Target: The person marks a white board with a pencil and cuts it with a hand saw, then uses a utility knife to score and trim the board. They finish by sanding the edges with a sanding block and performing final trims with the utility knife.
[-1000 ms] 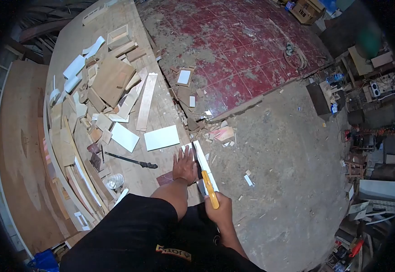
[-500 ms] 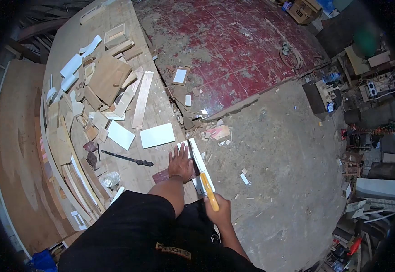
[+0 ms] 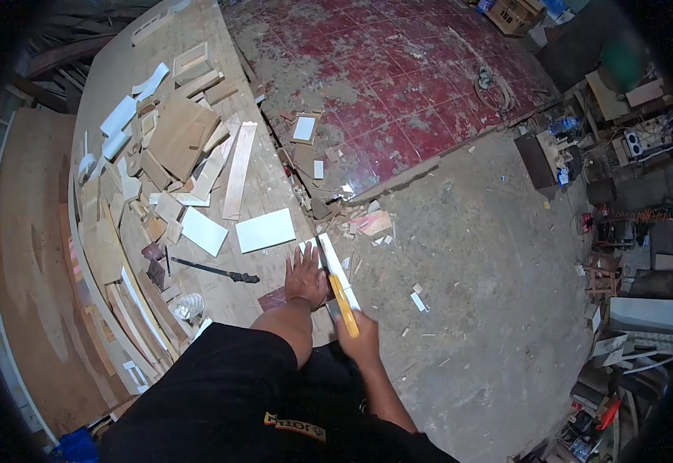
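Note:
My left hand (image 3: 306, 279) lies flat with its fingers spread, pressing on a white board (image 3: 336, 261) at the workbench's right edge. In my right hand (image 3: 361, 338) is the yellow handle of a saw (image 3: 342, 299); the fingers are wrapped round it. The saw's dark blade runs along the board, just right of my left hand. Beside the left forearm is a dark reddish sheet (image 3: 272, 299). A white panel (image 3: 265, 230) lies on the bench beyond my left hand, and a long black tool (image 3: 214, 270) is to the left.
Wood offcuts and a brown panel (image 3: 184, 135) are piled on the workbench (image 3: 228, 301). A clear plastic container (image 3: 189, 306) stands near its left side. The grey floor (image 3: 475, 309) and red tiles (image 3: 398, 85) are littered with scraps. Clutter lines the right side.
My right hand and the saw have moved forward along the board, away from my body. My left hand stays on the board. The view has shifted slightly.

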`<move>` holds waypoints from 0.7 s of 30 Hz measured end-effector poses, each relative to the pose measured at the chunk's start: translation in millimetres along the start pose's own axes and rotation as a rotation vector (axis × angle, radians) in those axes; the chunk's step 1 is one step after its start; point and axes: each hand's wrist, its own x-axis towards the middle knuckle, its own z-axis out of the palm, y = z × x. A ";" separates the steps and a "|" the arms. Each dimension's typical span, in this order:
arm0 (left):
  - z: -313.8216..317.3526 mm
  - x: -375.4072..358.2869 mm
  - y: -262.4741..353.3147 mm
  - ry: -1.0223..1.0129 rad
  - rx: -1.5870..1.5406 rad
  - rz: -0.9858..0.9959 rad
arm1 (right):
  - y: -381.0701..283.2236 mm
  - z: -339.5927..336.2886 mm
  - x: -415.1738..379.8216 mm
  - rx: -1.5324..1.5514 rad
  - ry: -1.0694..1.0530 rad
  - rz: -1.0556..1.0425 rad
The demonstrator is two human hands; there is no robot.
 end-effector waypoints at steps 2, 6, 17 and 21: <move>-2.6 -3.0 -0.2 -0.003 -0.084 0.016 | -9.3 -22.7 -21.3 -0.010 -0.078 0.104; -2.2 -1.0 1.4 -0.019 -0.058 -0.001 | -17.4 -8.2 -0.2 -0.044 -0.040 0.046; -7.4 -1.9 3.8 -0.043 -0.014 -0.020 | 0.0 -2.0 -5.8 0.028 -0.039 -0.023; -0.9 -3.6 1.3 -0.003 -0.027 0.001 | 2.1 -5.3 -9.2 0.012 -0.019 0.045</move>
